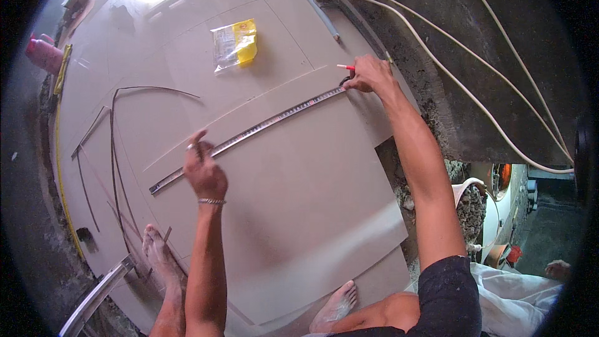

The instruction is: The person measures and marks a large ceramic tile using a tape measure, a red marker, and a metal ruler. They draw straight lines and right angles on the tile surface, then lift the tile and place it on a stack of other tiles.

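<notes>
A steel measuring tape point(268, 123) lies pulled out across a large pale tile point(299, 175), slanting from lower left to upper right. My right hand point(372, 76) is closed at its upper right end, with a red pen point(345, 67) sticking out of the fingers. A small dark part of the tape measure shows under those fingers; the rest is hidden. Over the tape's lower left part is my left hand point(206, 171), its fingers bent but apart, with nothing visible in them. A chain bracelet point(212, 201) is on that wrist.
A yellow and clear plastic packet point(235, 45) lies beyond the tape. Thin dark strips point(113, 150) are at the left, near a metal bar point(100, 293) and my bare foot point(159, 249). Pale cables point(430, 50) cross the upper right. A pink jug point(45, 55) stands far left.
</notes>
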The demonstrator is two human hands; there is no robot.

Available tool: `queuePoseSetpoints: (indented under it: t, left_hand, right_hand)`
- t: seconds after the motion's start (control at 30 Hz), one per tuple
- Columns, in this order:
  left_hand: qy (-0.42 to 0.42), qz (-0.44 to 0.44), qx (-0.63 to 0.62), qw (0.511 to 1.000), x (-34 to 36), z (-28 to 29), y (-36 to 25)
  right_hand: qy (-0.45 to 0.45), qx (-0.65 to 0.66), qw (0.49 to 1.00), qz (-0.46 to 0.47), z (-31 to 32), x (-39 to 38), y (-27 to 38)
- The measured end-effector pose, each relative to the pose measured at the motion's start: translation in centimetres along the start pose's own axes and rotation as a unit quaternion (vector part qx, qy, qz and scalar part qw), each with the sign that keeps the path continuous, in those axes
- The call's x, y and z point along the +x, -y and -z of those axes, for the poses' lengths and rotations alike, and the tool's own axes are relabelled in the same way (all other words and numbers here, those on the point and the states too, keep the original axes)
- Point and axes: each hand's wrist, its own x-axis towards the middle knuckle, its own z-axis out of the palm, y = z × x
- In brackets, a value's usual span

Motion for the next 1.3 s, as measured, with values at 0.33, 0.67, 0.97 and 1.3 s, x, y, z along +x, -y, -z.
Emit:
queuePoseSetpoints:
  t: [0.33,0.67,0.97,1.3]
  left_hand:
    - [0.229,-0.126,-0.02,0.965,6.9,-13.8,-8.1]
    - [0.374,-0.203,0.028,0.905,7.9,-19.1,-8.5]
    - [0.397,-0.322,0.029,0.859,9.4,-19.5,-8.1]
    - [0.387,-0.225,0.071,0.891,8.0,-18.8,-8.4]
  right_hand:
    - [-0.046,0.055,0.997,-0.027,-0.4,0.2,0.1]
    - [-0.051,0.104,0.992,-0.045,-0.9,0.9,-0.7]
    - [-0.036,0.154,0.987,-0.037,-2.1,2.9,-2.8]
    - [-0.072,0.22,0.973,0.023,-3.7,2.4,-3.6]
